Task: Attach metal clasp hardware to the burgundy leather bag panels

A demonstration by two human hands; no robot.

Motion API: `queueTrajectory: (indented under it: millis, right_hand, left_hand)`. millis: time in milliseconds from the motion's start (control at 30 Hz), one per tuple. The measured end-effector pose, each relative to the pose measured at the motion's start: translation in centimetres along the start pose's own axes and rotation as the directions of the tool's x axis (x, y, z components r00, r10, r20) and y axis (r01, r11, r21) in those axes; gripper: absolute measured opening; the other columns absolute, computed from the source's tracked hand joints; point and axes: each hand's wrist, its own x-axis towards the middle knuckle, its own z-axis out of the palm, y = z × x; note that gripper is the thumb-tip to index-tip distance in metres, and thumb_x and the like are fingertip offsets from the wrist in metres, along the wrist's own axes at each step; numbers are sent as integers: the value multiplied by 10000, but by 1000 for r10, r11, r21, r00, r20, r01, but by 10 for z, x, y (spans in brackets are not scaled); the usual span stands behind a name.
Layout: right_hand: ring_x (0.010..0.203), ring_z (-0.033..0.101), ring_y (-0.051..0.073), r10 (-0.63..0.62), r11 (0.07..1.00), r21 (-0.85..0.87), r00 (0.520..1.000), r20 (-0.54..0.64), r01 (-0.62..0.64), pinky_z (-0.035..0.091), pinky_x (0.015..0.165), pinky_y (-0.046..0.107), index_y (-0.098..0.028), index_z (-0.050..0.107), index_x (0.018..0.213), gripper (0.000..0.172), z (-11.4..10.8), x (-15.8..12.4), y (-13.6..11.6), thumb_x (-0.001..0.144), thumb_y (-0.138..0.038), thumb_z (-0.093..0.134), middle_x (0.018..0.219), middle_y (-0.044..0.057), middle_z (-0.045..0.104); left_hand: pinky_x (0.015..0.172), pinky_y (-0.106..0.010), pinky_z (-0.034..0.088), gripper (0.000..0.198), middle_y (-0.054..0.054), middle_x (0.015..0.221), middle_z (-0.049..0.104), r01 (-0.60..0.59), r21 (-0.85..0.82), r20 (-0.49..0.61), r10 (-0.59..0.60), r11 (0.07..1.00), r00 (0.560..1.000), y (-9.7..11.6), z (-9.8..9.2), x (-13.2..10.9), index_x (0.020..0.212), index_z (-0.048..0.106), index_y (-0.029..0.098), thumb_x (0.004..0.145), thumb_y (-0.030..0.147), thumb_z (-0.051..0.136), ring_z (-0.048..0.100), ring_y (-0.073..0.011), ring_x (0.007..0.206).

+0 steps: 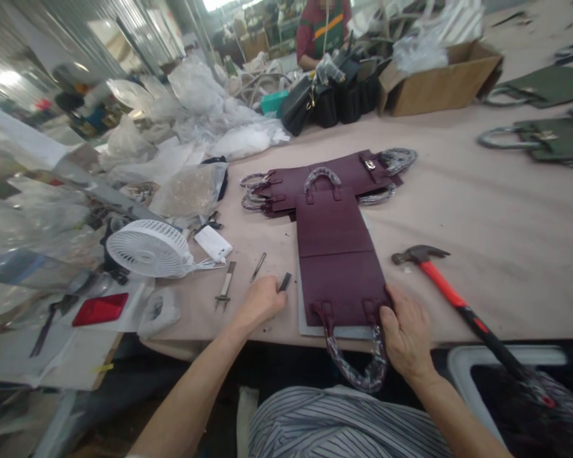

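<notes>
A burgundy leather bag panel (339, 254) lies flat on the table, with plastic-wrapped handles at its far and near ends. My right hand (405, 327) grips its near right edge, beside the near handle. Left of the panel, my left hand (266, 298) is closed on a small dark metal tool (285, 282), whose end sticks out past the fingers. Behind, more burgundy bag pieces (286, 184) are stacked crosswise. A thin metal punch (258, 267) and a pronged metal tool (225, 289) rest left of that hand.
A hammer (442, 283) lies at the right, its handle past the table edge. At the left are a white fan (148, 248), a white power bank (213, 243) and a red case (100, 310). Black bags, a cardboard box (444, 79) and a person (322, 32) are beyond.
</notes>
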Motion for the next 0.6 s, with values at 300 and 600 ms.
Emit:
queueTrajectory:
  millis: [300,600]
  right_hand:
    - [1229,584,313,-2,1000,10,1000,-21,2,400,1070,558,-188,497,1426,474,0,-1,-3,1011,-364,348,1337,161,630]
    - [1231,581,312,-2,1000,5,1000,-10,2,413,1057,551,-175,503,1417,468,-3,-1,-6,1011,-347,347,1326,169,634]
  left_hand:
    - [545,-246,583,473,-48,783,723,-82,-972,-90,-25,222,996,14,22,-31,882,632,126,675,495,843,688,-151,624]
    - [824,-302,625,221,-67,899,772,-406,-879,-372,174,249,912,69,64,-52,1058,639,155,891,285,701,760,-176,848]
